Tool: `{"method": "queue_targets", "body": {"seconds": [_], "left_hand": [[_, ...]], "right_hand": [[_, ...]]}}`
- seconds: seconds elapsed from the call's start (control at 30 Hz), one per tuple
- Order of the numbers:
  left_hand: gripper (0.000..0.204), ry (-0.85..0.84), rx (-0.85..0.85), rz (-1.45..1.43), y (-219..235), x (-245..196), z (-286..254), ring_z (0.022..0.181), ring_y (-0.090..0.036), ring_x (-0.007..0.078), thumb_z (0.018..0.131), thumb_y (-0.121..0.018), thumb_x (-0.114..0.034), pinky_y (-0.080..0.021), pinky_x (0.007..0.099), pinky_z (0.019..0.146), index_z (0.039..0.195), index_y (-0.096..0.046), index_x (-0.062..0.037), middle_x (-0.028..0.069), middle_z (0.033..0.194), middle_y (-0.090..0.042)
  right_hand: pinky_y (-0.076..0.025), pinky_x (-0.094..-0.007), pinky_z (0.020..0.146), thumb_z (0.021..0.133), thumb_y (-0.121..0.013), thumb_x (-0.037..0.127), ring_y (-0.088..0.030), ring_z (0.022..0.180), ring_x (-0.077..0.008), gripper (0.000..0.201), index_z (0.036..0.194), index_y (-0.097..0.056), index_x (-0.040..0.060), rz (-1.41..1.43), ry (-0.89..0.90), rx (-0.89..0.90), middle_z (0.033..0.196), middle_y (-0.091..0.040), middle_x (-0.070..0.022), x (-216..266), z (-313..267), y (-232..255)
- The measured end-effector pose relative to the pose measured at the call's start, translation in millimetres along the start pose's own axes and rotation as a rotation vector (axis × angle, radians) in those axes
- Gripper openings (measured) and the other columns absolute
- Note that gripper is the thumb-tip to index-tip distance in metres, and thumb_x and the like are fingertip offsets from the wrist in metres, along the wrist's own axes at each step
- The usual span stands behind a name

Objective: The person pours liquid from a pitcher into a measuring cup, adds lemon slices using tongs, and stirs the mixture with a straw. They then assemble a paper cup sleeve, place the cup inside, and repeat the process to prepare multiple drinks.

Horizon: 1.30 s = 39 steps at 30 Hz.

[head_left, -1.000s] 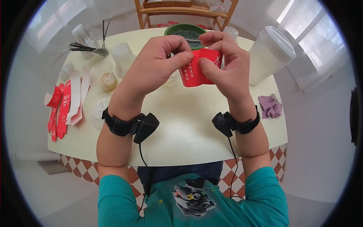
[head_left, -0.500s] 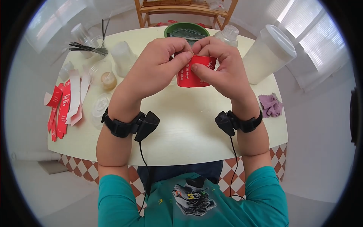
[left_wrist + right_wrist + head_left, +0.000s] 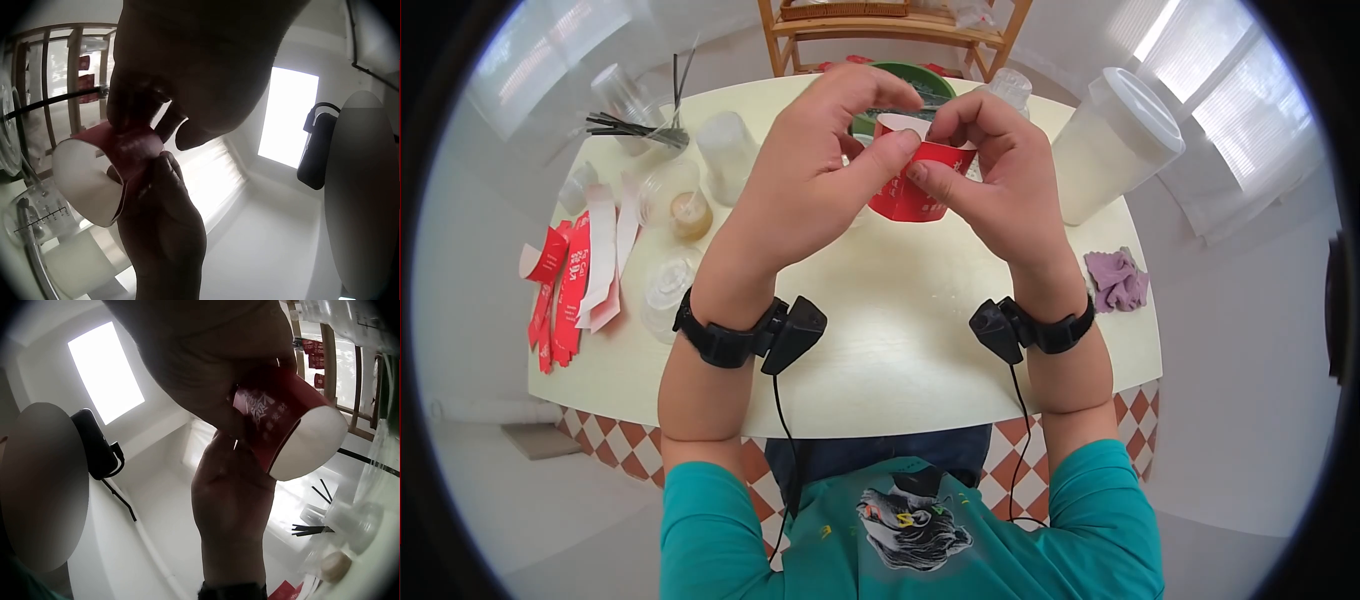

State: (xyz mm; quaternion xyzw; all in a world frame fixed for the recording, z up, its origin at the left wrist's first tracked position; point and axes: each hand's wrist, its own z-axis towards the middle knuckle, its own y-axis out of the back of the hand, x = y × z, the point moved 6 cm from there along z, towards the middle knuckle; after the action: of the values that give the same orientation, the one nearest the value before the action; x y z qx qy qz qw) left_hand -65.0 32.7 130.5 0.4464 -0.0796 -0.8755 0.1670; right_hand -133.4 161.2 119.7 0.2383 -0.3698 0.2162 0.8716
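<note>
A red paper sleeve (image 3: 908,197) with white lettering is curved into a ring above the table, its white inside facing up and away. My left hand (image 3: 825,175) holds its left side with the thumb, the index finger stretched past the rim. Across from it, my right hand (image 3: 1005,185) pinches the other side, thumb on the outer face. In the left wrist view the sleeve (image 3: 128,150) shows a wide opening, and part of one edge overlaps. The right wrist view shows the printed outside of the sleeve (image 3: 275,415) between both hands. Several fingertips are hidden.
Red and white paper strips (image 3: 572,285) lie at the left, near clear cups (image 3: 725,155) and black sticks (image 3: 635,130). A green basin (image 3: 930,82) stands behind the hands. A lidded pitcher (image 3: 1105,150) and a purple cloth (image 3: 1116,280) are at the right.
The sleeve went from a folded, splayed shape to a rounded ring, then tilted so its white inside shows. My left hand has moved slightly up, its index finger lifted away from the thumb.
</note>
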Motion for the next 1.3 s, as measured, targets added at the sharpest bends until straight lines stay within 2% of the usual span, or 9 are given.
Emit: {"method": "queue_targets", "body": {"seconds": [0.13, 0.2, 0.3, 0.5, 0.6, 0.73, 0.8, 0.97, 1.3], "left_hand": [[0.059, -0.046, -0.085, 0.154, 16, 5, 2, 0.097, -0.059, 0.0189, 0.074, -0.077, -0.026, -0.051, 0.0299, 0.077, 0.122, -0.052, -0.0031, 0.0083, 0.110, -0.058], [0.084, 0.087, -0.001, 0.092, 12, 11, 0, 0.100, -0.059, 0.0208, 0.061, -0.087, -0.031, -0.051, 0.0318, 0.081, 0.129, -0.046, -0.0045, 0.0109, 0.112, -0.057], [0.091, 0.219, 0.082, 0.000, 2, 9, -2, 0.100, -0.059, 0.0212, 0.057, -0.088, -0.028, -0.051, 0.0325, 0.083, 0.132, -0.043, -0.0046, 0.0132, 0.110, -0.058], [0.085, 0.174, 0.095, 0.217, 1, 6, -4, 0.098, -0.061, 0.0204, 0.058, -0.084, -0.019, -0.051, 0.0312, 0.085, 0.132, -0.043, -0.0040, 0.0139, 0.108, -0.061], [0.085, 0.213, -0.018, 0.074, 18, 4, -6, 0.098, -0.062, 0.0205, 0.059, -0.084, -0.016, -0.051, 0.0316, 0.085, 0.132, -0.043, -0.0037, 0.0135, 0.111, -0.061], [0.082, 0.136, -0.187, 0.031, 56, 7, -9, 0.100, -0.063, 0.0196, 0.064, -0.083, -0.015, -0.054, 0.0302, 0.083, 0.133, -0.042, -0.0014, 0.0130, 0.113, -0.061], [0.083, 0.117, -0.227, 0.025, 63, 15, -8, 0.099, -0.064, 0.0190, 0.065, -0.083, -0.015, -0.054, 0.0302, 0.083, 0.134, -0.040, -0.0003, 0.0135, 0.113, -0.061], [0.084, 0.118, -0.268, 0.035, 63, 16, -8, 0.098, -0.064, 0.0195, 0.065, -0.084, -0.016, -0.055, 0.0307, 0.081, 0.134, -0.038, 0.0004, 0.0145, 0.111, -0.061], [0.080, 0.125, -0.398, 0.025, 76, 23, -10, 0.100, -0.063, 0.0187, 0.070, -0.082, -0.019, -0.053, 0.0293, 0.084, 0.136, -0.040, -0.0060, 0.0129, 0.111, -0.061]], "right_hand": [[-0.052, -0.0248, 0.069, 0.078, -0.070, 0.006, -0.059, 0.078, -0.0098, 0.016, 0.087, -0.058, 0.0006, 0.122, 0.003, -0.107, 0.081, -0.061, -0.0026, 7, -2, 0], [-0.052, -0.0247, 0.070, 0.079, -0.069, 0.005, -0.060, 0.077, -0.0098, 0.015, 0.087, -0.058, 0.0003, 0.174, -0.001, -0.122, 0.081, -0.062, -0.0030, 12, -4, -1], [-0.053, -0.0247, 0.070, 0.079, -0.069, 0.005, -0.060, 0.077, -0.0099, 0.015, 0.088, -0.059, -0.0003, 0.213, 0.012, -0.093, 0.081, -0.062, -0.0037, 12, -6, -6], [-0.051, -0.0261, 0.075, 0.078, -0.072, 0.007, -0.060, 0.083, -0.0114, 0.020, 0.093, -0.059, -0.0002, 0.217, -0.044, 0.013, 0.088, -0.062, -0.0060, 7, -11, -19], [-0.048, -0.0287, 0.086, 0.080, -0.071, 0.011, -0.058, 0.093, -0.0140, 0.026, 0.100, -0.058, 0.0000, 0.127, 0.212, -0.136, 0.097, -0.062, -0.0075, 13, -9, -14], [-0.043, -0.0337, 0.093, 0.081, -0.070, 0.023, -0.056, 0.100, -0.0205, 0.039, 0.108, -0.055, -0.0010, 0.132, 0.025, -0.208, 0.105, -0.061, -0.0107, -17, -6, -8], [-0.042, -0.0362, 0.095, 0.077, -0.073, 0.025, -0.054, 0.106, -0.0259, 0.047, 0.111, -0.054, -0.0010, -0.235, -0.010, -0.133, 0.109, -0.058, -0.0135, -28, -6, -15], [-0.037, -0.0427, 0.104, 0.067, -0.081, 0.031, -0.039, 0.127, -0.0354, 0.074, 0.125, -0.048, -0.0002, -0.480, -0.067, 0.087, 0.131, -0.045, -0.0215, -66, -10, -35], [-0.033, -0.0456, 0.108, 0.069, -0.078, 0.047, -0.033, 0.134, -0.0413, 0.088, 0.133, -0.045, -0.0023, -0.491, -0.207, 0.142, 0.143, -0.034, -0.0305, -106, -7, -61]]}}
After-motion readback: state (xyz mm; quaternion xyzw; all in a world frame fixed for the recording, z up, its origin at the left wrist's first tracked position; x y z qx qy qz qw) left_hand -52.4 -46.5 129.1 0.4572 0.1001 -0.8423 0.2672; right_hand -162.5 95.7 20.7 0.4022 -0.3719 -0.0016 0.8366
